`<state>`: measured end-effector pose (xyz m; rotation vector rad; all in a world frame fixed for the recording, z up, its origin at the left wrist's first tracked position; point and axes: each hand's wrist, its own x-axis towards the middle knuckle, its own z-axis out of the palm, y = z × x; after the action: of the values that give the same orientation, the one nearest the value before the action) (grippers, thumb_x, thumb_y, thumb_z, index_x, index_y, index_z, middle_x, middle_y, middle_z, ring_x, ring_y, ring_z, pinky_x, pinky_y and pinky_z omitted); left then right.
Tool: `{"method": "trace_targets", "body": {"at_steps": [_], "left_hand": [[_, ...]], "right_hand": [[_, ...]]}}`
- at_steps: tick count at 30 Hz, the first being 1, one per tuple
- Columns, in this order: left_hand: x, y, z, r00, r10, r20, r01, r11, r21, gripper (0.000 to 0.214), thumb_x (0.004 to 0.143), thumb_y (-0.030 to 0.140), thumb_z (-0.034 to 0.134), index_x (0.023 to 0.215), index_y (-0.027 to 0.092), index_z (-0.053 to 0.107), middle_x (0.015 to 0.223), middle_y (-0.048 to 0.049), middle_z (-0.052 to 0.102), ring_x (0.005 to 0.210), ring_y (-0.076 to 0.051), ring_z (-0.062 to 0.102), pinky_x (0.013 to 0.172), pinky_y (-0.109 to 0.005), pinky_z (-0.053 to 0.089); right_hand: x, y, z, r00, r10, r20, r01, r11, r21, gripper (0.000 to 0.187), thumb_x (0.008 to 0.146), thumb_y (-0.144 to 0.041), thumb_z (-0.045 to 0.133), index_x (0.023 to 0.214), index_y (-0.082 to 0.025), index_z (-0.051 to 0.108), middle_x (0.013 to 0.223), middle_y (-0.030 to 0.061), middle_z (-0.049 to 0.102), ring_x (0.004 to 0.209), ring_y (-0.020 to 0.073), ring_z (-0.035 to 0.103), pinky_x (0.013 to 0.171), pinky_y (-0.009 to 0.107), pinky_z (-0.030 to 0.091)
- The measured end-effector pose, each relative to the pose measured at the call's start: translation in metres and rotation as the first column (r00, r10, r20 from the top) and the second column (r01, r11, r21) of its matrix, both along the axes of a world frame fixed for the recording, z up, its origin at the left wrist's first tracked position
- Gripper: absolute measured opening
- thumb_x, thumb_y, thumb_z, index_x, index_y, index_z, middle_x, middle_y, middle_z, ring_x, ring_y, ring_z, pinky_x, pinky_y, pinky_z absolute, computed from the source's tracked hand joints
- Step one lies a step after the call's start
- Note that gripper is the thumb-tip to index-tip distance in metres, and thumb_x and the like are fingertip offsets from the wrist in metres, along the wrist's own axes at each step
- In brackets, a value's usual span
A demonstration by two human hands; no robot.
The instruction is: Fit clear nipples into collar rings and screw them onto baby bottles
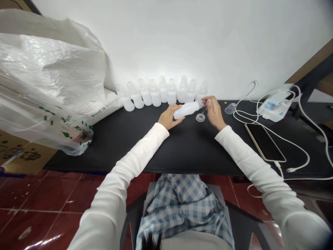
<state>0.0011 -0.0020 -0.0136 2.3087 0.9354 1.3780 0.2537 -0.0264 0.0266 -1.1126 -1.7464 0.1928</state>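
Cradling a frosted plastic baby bottle point(186, 110) on its side just above the black tabletop point(182, 149), the left hand point(169, 117) has its fingers curled under and around the bottle's nearer end, with the thumb on top. The right hand point(213, 111) sits just beside the bottle's far end, its thumb and fingertips pinched together on a thin clear piece point(203, 111) (too slim and blurred to name). Whether that piece touches the bottle, I cannot tell.

Between the hands and slightly nearer the person, a clear plastic ring point(200, 117) lies flat on the table. Further right, a small clear cup point(230, 108) lies on its side.

Nine more frosted bottles point(163, 91) stand upright in a row along the white wall point(197, 38), each topped with a teat-like dome. Their cloudy walls leave any contents impossible to judge.

On the left, a bulging white plastic bag point(47, 76) with green print slumps against the table and wall; what it holds cannot be seen through the crumpled film. To the right lie a smartphone point(264, 142), a white charging cable point(299, 152) and a white packet point(275, 106). Below the table edge, a checked blue cloth point(182, 205) covers the person's lap, above a red tiled floor point(39, 194).
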Motion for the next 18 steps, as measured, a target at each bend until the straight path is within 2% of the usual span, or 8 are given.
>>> {"method": "trace_targets", "body": {"at_steps": [3, 5, 7, 9, 11, 13, 15, 18], "left_hand": [[-0.023, 0.005, 0.001, 0.998, 0.044, 0.052, -0.036, 0.988, -0.152, 0.058, 0.076, 0.060, 0.080, 0.115, 0.022, 0.061, 0.113, -0.0092, 0.070, 0.100, -0.026, 0.071, 0.085, -0.037, 0.058], [-0.032, 0.009, 0.001, 0.984, 0.074, 0.161, -0.024, 0.956, -0.291, 0.054, 0.079, 0.070, 0.072, 0.102, 0.021, 0.062, 0.090, -0.0049, 0.070, 0.074, -0.019, 0.068, 0.066, -0.031, 0.056], [-0.034, 0.012, 0.001, 0.960, 0.075, 0.271, 0.049, 0.904, -0.425, 0.057, 0.081, 0.077, 0.063, 0.091, 0.021, 0.060, 0.067, -0.0003, 0.061, 0.054, -0.014, 0.057, 0.049, -0.026, 0.045], [-0.032, 0.014, 0.001, 0.939, 0.052, 0.340, 0.135, 0.854, -0.503, 0.059, 0.081, 0.081, 0.060, 0.085, 0.022, 0.058, 0.055, 0.0028, 0.051, 0.044, -0.011, 0.046, 0.040, -0.024, 0.034], [-0.030, 0.014, 0.003, 0.929, 0.026, 0.368, 0.186, 0.828, -0.528, 0.059, 0.081, 0.081, 0.060, 0.082, 0.022, 0.055, 0.050, 0.0037, 0.047, 0.041, -0.010, 0.042, 0.038, -0.024, 0.030], [-0.027, 0.012, 0.004, 0.922, 0.017, 0.387, 0.211, 0.817, -0.538, 0.058, 0.081, 0.080, 0.060, 0.080, 0.022, 0.054, 0.049, 0.0038, 0.046, 0.040, -0.010, 0.040, 0.038, -0.024, 0.029], [-0.025, 0.009, 0.007, 0.915, 0.018, 0.402, 0.222, 0.810, -0.543, 0.058, 0.081, 0.080, 0.060, 0.079, 0.022, 0.052, 0.049, 0.0039, 0.047, 0.040, -0.010, 0.040, 0.038, -0.023, 0.028], [-0.020, 0.002, 0.011, 0.918, 0.016, 0.397, 0.223, 0.806, -0.548, 0.060, 0.080, 0.081, 0.060, 0.079, 0.021, 0.053, 0.049, 0.0040, 0.047, 0.040, -0.009, 0.040, 0.039, -0.022, 0.028]], "right_hand": [[0.027, 0.004, -0.015, 0.944, 0.153, 0.291, -0.115, 0.983, -0.146, 0.051, 0.098, -0.068, 0.046, 0.111, -0.025, 0.071, 0.106, 0.0122, 0.063, 0.102, 0.0299, 0.061, 0.101, 0.053, 0.050], [0.035, 0.003, -0.022, 0.917, 0.218, 0.334, -0.142, 0.961, -0.237, 0.045, 0.091, -0.065, 0.062, 0.108, -0.024, 0.072, 0.105, 0.0117, 0.063, 0.094, 0.0279, 0.062, 0.094, 0.050, 0.054], [0.034, 0.001, -0.025, 0.936, 0.219, 0.274, -0.140, 0.950, -0.279, 0.040, 0.087, -0.061, 0.069, 0.104, -0.024, 0.073, 0.101, 0.0095, 0.064, 0.080, 0.0227, 0.061, 0.084, 0.045, 0.056], [0.027, -0.002, -0.025, 0.978, 0.172, 0.117, -0.134, 0.952, -0.274, 0.041, 0.085, -0.059, 0.072, 0.107, -0.025, 0.072, 0.100, 0.0076, 0.065, 0.073, 0.0190, 0.060, 0.078, 0.041, 0.057], [0.016, -0.006, -0.024, 0.986, 0.138, -0.095, -0.158, 0.955, -0.253, 0.048, 0.083, -0.060, 0.075, 0.117, -0.026, 0.068, 0.106, 0.0072, 0.066, 0.079, 0.0188, 0.064, 0.078, 0.039, 0.059], [0.005, -0.011, -0.023, 0.956, 0.165, -0.243, -0.224, 0.945, -0.239, 0.056, 0.081, -0.061, 0.078, 0.123, -0.027, 0.064, 0.117, 0.0077, 0.065, 0.089, 0.0204, 0.068, 0.083, 0.039, 0.061], [-0.005, -0.014, -0.024, 0.931, 0.214, -0.297, -0.288, 0.930, -0.230, 0.057, 0.077, -0.062, 0.081, 0.120, -0.029, 0.063, 0.124, 0.0076, 0.063, 0.098, 0.0213, 0.069, 0.090, 0.040, 0.062], [-0.016, -0.019, -0.028, 0.913, 0.294, -0.282, -0.352, 0.918, -0.183, 0.054, 0.076, -0.059, 0.084, 0.115, -0.028, 0.064, 0.124, 0.0063, 0.061, 0.102, 0.0205, 0.070, 0.096, 0.040, 0.062]]}}
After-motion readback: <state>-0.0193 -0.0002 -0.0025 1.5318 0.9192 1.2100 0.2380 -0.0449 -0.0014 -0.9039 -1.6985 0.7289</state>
